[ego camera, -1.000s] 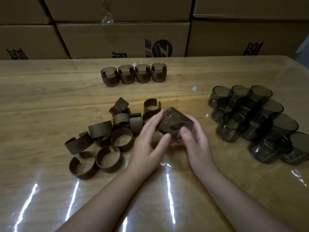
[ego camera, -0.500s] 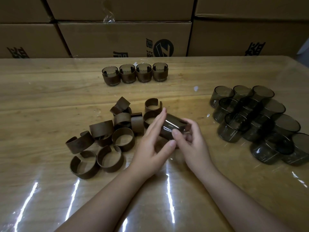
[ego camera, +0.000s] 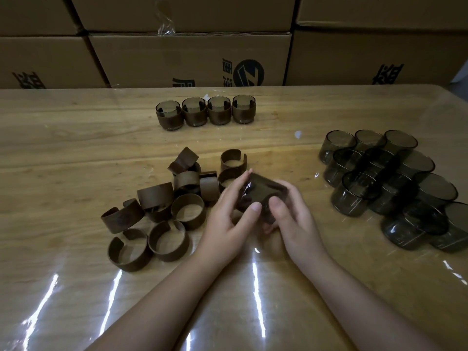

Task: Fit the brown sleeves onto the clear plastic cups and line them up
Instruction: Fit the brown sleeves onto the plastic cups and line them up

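Both hands hold one smoky clear cup point(ego camera: 263, 192) with a brown sleeve around it, tipped on its side just above the table's middle. My left hand point(ego camera: 229, 214) grips its left side, thumb on the near edge. My right hand point(ego camera: 291, 216) grips it from the right, thumb pressed on the sleeve. A heap of several loose brown sleeves point(ego camera: 162, 201) lies to the left. Several bare cups point(ego camera: 390, 188) are clustered at the right. A row of several sleeved cups point(ego camera: 206, 112) stands at the back centre.
The wooden table point(ego camera: 63, 160) is covered with glossy clear film that reflects light near me. Stacked cardboard boxes point(ego camera: 192, 59) wall off the far edge. The table's right corner point(ego camera: 453, 97) shows at the far right.
The cup has been turned in my hands from mouth-up toward lying on its side, and both thumbs have shifted closer together on its near edge. The heaps have not moved.
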Demonstrator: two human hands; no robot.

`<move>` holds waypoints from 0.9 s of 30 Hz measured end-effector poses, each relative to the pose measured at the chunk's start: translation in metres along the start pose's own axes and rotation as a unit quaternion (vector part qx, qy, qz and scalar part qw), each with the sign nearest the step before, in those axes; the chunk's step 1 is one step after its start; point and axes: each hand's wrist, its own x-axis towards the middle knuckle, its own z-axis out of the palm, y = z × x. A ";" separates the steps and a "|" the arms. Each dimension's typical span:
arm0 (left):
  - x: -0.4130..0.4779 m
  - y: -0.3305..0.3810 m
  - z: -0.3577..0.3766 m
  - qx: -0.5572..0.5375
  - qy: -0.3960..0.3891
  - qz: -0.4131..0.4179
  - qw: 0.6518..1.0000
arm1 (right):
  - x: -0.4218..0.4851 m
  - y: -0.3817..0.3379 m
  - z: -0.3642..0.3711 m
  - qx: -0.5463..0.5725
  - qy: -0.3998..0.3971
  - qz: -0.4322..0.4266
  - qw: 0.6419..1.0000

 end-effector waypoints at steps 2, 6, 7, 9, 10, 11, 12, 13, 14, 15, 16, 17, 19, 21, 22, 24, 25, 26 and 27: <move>0.000 0.000 -0.001 0.004 0.002 -0.008 1.000 | 0.000 0.001 0.000 -0.035 -0.023 0.001 0.999; 0.000 0.000 -0.001 0.011 0.004 -0.008 1.000 | -0.003 0.003 -0.001 -0.130 -0.046 -0.015 0.990; 0.001 0.000 -0.001 0.003 0.006 -0.012 1.000 | -0.004 0.003 -0.001 -0.165 -0.037 -0.022 0.985; 0.001 0.000 -0.001 -0.013 0.013 -0.018 1.000 | -0.006 0.003 -0.001 -0.237 -0.014 -0.046 0.970; 0.002 0.000 -0.001 -0.021 0.014 -0.019 0.999 | -0.007 0.003 -0.001 -0.260 -0.006 -0.063 0.964; 0.003 0.000 -0.001 -0.029 0.014 -0.021 0.999 | -0.008 0.002 0.000 -0.271 -0.003 -0.082 0.959; 0.003 0.000 -0.002 -0.041 0.013 -0.024 0.999 | -0.008 0.001 0.000 -0.275 -0.003 -0.099 0.956; 0.004 0.000 -0.002 -0.057 0.012 -0.029 0.998 | -0.008 0.000 0.001 -0.273 -0.008 -0.112 0.955; 0.005 -0.001 -0.003 -0.074 0.014 -0.034 0.997 | -0.008 -0.001 0.001 -0.269 -0.016 -0.124 0.955; 0.006 -0.001 -0.003 -0.091 0.018 -0.041 0.995 | -0.008 -0.002 0.001 -0.265 -0.025 -0.138 0.954; 0.006 -0.001 -0.004 -0.107 0.021 -0.051 0.993 | -0.009 -0.002 0.001 -0.265 -0.036 -0.151 0.952; 0.007 0.000 -0.004 -0.123 0.020 -0.063 0.990 | -0.009 -0.003 0.001 -0.270 -0.043 -0.162 0.948; 0.008 0.001 -0.005 -0.150 0.010 -0.080 0.985 | -0.009 -0.004 0.001 -0.297 -0.047 -0.188 0.935; 0.008 0.002 -0.005 -0.162 -0.002 -0.087 0.983 | -0.010 -0.004 0.000 -0.331 -0.040 -0.238 0.912; 0.008 0.002 -0.005 -0.166 -0.006 -0.086 0.982 | -0.010 -0.004 0.000 -0.344 -0.039 -0.262 0.901; 0.005 0.003 -0.004 -0.143 -0.005 -0.070 0.987 | -0.011 -0.004 -0.001 -0.342 -0.043 -0.278 0.897; 0.002 0.002 -0.003 -0.108 0.002 -0.054 0.993 | -0.012 -0.004 0.000 -0.326 -0.044 -0.273 0.904; 0.000 0.002 -0.002 -0.066 0.009 -0.034 0.997 | -0.012 -0.003 -0.001 -0.303 -0.043 -0.262 0.915; -0.003 0.002 -0.001 -0.024 0.012 -0.015 1.000 | -0.013 -0.003 -0.001 -0.276 -0.042 -0.248 0.927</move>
